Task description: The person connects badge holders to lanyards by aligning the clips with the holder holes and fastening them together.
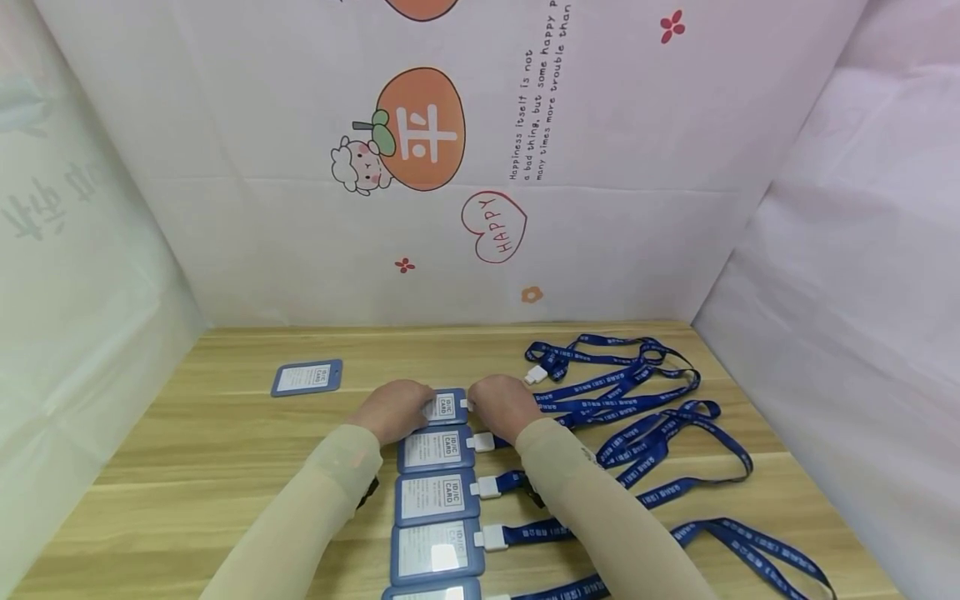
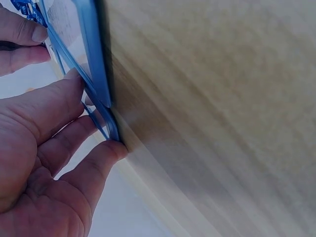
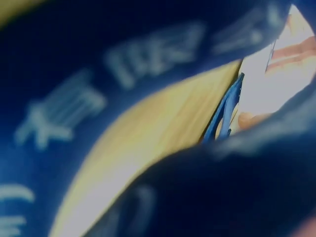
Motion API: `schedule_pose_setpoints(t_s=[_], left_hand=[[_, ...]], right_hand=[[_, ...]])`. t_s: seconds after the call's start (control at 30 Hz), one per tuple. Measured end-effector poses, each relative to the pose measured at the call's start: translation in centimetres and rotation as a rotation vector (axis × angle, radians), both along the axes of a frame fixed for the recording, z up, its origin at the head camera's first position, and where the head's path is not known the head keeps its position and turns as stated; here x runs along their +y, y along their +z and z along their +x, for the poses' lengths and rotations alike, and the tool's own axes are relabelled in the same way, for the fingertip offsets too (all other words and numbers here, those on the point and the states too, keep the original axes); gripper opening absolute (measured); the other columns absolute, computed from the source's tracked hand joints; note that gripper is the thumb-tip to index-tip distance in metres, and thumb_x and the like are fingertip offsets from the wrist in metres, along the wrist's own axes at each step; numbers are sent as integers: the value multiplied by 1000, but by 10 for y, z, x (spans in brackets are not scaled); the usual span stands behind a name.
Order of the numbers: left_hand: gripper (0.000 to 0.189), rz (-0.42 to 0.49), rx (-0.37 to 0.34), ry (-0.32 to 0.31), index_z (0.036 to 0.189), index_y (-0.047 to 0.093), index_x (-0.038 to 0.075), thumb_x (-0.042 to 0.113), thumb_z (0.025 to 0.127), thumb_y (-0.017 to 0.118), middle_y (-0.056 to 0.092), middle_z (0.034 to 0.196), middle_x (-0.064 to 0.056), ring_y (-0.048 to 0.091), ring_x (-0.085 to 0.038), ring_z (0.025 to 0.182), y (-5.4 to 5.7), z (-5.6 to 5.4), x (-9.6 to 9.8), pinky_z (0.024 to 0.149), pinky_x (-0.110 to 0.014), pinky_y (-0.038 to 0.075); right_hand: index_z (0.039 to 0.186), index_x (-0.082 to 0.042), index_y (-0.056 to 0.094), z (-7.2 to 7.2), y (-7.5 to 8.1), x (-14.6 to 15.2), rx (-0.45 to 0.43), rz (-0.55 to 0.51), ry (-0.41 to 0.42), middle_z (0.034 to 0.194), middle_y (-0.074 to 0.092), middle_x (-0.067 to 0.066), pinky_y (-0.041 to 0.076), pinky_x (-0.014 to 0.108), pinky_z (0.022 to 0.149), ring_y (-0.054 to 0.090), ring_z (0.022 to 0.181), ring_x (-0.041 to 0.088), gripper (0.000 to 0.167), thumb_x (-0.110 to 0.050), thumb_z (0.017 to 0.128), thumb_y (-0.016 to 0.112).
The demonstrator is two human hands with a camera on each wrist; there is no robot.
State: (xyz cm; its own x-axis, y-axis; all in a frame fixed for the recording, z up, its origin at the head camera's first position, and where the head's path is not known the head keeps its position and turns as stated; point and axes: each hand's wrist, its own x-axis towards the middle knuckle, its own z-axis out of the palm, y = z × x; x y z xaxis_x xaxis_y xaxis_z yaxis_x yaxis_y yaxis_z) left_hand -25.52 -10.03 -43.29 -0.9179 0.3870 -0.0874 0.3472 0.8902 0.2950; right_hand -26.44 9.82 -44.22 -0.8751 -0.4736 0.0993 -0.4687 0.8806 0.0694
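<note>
My left hand (image 1: 395, 410) grips the left end of a blue ID badge holder (image 1: 447, 406), the farthest in a column of several. In the left wrist view, fingers and thumb of that left hand (image 2: 54, 143) pinch the edges of the holder (image 2: 113, 127). At the holder's right end, my right hand (image 1: 504, 408) pinches the white clip end of a dark blue lanyard (image 1: 592, 406); the clip is mostly hidden by the fingers. Blurred lanyard strap (image 3: 59, 89) fills much of the right wrist view. Nearer holders (image 1: 437, 497) have white clips (image 1: 488, 487) attached.
A single badge holder (image 1: 306, 377) without a lanyard lies at the back left. Another lanyard (image 1: 600, 360) with a white clip (image 1: 536, 375) lies loosely looped at the back right. More straps (image 1: 750, 550) spread over the wooden table (image 1: 187, 475), which white printed sheets (image 1: 285, 250) enclose.
</note>
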Motion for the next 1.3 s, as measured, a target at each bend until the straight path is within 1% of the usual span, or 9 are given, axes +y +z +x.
schedule_pose_setpoints(t_s=[0.1, 0.23, 0.4, 0.5, 0.6, 0.87, 1.0, 1.17, 1.3], left_hand=[[34, 5, 5, -10, 129, 73, 8, 10, 95, 75, 75, 125, -9, 69, -27, 116, -1, 0, -1, 108, -46, 54], [37, 9, -2, -8, 132, 72, 8, 12, 95, 75, 74, 128, -10, 68, -29, 122, -2, -1, -2, 110, -47, 52], [40, 18, -9, 2, 135, 69, 8, 13, 96, 74, 70, 135, -10, 64, -31, 130, -4, 0, -5, 114, -48, 49], [39, 23, -9, 9, 135, 69, 8, 13, 97, 73, 70, 135, -10, 64, -31, 130, -4, 1, -7, 114, -49, 49], [38, 27, -6, 15, 135, 69, 8, 12, 97, 73, 71, 134, -10, 64, -31, 129, -5, 2, -9, 114, -49, 49], [41, 35, -7, 19, 137, 68, 7, 12, 97, 73, 69, 138, -11, 62, -33, 133, -2, 5, -11, 115, -51, 48], [41, 26, 0, 14, 138, 67, 7, 12, 97, 72, 68, 139, -12, 61, -34, 134, -2, 5, -10, 116, -50, 47], [41, 17, 2, 4, 138, 67, 7, 12, 97, 72, 68, 139, -12, 60, -34, 134, -1, 4, -8, 116, -51, 47], [42, 9, -4, 6, 138, 67, 8, 13, 97, 73, 68, 140, -11, 60, -33, 134, -2, 3, -7, 116, -50, 47]], right_hand=[[101, -18, 84, 0, 1, 0, -1, 4, -5, 95, 81, -4, 64, 26, 79, 74, 83, 8, 16, -13, 101, 69], [103, -18, 84, 1, 1, -1, -15, 8, -6, 96, 81, -3, 64, 26, 79, 75, 84, 9, 16, -13, 101, 69], [108, -18, 83, 3, 2, 0, -42, 10, -4, 104, 81, -3, 63, 27, 85, 76, 94, 11, 18, -12, 102, 67], [113, -18, 82, 4, 2, 0, -45, 9, -2, 109, 80, -3, 63, 28, 89, 76, 100, 12, 20, -12, 102, 67], [115, -18, 81, 3, 1, 0, -41, 0, 5, 111, 80, -2, 63, 29, 90, 76, 102, 13, 21, -12, 102, 66], [119, -18, 79, -1, 2, 2, -89, -29, 3, 115, 79, 0, 62, 31, 93, 75, 106, 16, 23, -13, 104, 63], [123, -17, 77, -2, 3, 4, -134, -42, -16, 120, 78, 1, 61, 34, 97, 74, 111, 18, 24, -15, 104, 63], [128, -19, 75, -4, 4, 10, -201, -74, -62, 127, 75, 0, 59, 36, 102, 71, 119, 19, 26, -19, 106, 61], [125, -19, 77, -8, 4, 20, -199, -98, -74, 125, 76, -2, 59, 36, 101, 71, 117, 18, 25, -19, 106, 61]])
